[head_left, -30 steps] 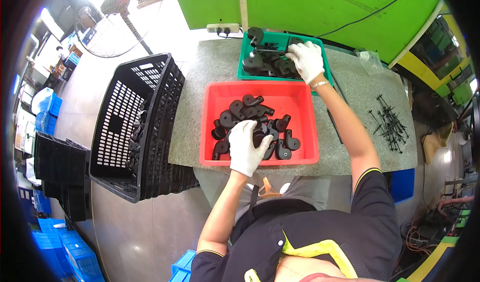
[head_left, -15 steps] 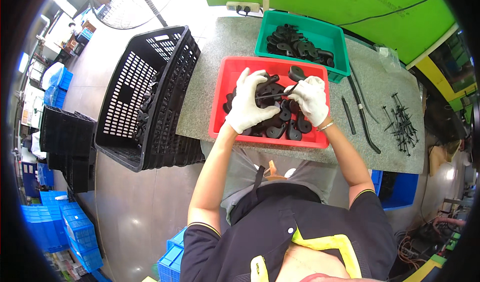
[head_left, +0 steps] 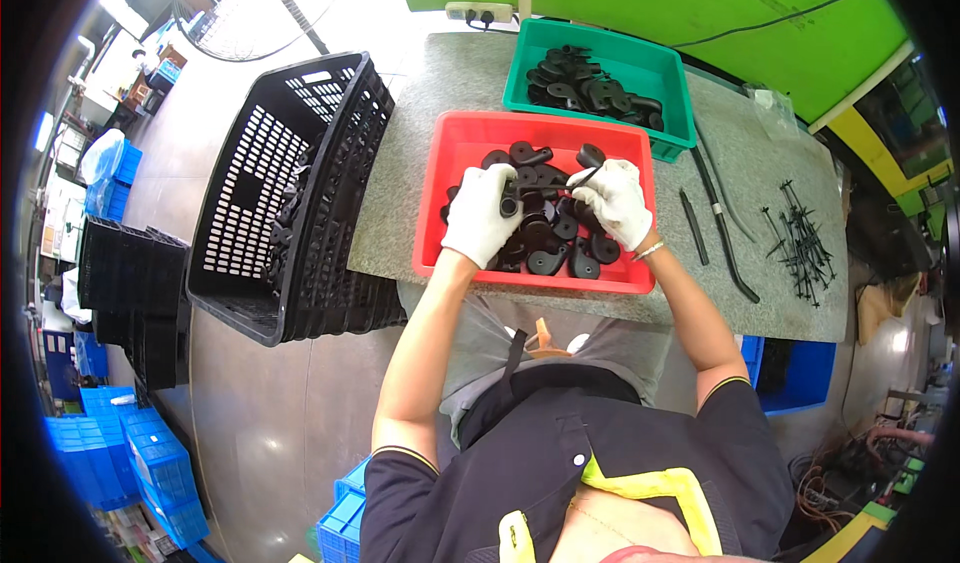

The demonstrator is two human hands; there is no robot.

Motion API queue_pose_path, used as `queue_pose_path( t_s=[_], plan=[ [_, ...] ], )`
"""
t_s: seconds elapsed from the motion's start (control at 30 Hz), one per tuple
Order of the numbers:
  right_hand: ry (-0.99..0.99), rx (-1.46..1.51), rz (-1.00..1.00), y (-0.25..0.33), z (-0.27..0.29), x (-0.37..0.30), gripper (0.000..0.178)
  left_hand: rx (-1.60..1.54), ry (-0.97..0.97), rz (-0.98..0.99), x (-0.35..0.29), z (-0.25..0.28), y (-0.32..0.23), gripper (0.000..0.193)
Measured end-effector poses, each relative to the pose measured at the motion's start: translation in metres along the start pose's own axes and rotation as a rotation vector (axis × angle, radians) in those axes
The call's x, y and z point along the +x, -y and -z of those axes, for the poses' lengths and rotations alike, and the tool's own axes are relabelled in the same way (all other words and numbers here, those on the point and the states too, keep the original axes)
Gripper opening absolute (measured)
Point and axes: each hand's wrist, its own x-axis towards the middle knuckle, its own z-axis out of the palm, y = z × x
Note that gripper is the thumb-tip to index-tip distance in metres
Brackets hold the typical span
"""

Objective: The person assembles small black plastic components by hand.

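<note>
Both my hands wear white gloves and work over a red tray heaped with black plastic parts that have rounded, holed ends. My left hand is closed around one black plastic part, whose round hollow end shows between thumb and fingers. At the tray's right side, my right hand pinches a thin dark stick-like piece; most of it is hidden by the fingers, so its kind is unclear.
Behind the red tray stands a green tray of similar black parts. Black tubes and a pile of thin black pins lie on the grey table to the right. Stacked black crates stand left.
My left hand has gone from spread fingers to closed around a black part, turned with its hollow end showing. The right hand has shifted slightly left and still pinches the thin dark piece.
</note>
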Motion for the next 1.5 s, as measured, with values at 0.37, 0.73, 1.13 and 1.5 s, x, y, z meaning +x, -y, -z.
queue_pose_path(
  t_s=[0.37,0.73,1.13,1.5],
  plan=[
    [-0.039,1.201,-0.305,-0.002,0.021,0.016,0.034,-0.023,-0.073,-0.166,0.007,-0.004,-0.017,0.091],
    [-0.116,1.984,-0.131,0.056,0.013,0.036,0.034,-0.562,0.036,0.224,0.005,-0.047,-0.045,0.047],
    [-0.333,1.916,-0.235,0.044,0.002,0.026,0.027,-0.824,0.45,0.45,-0.003,-0.051,-0.048,0.024],
    [-0.679,0.619,-0.531,-0.056,0.08,-0.071,0.028,-0.363,0.194,0.328,-0.009,-0.043,-0.06,0.027]
  ],
)
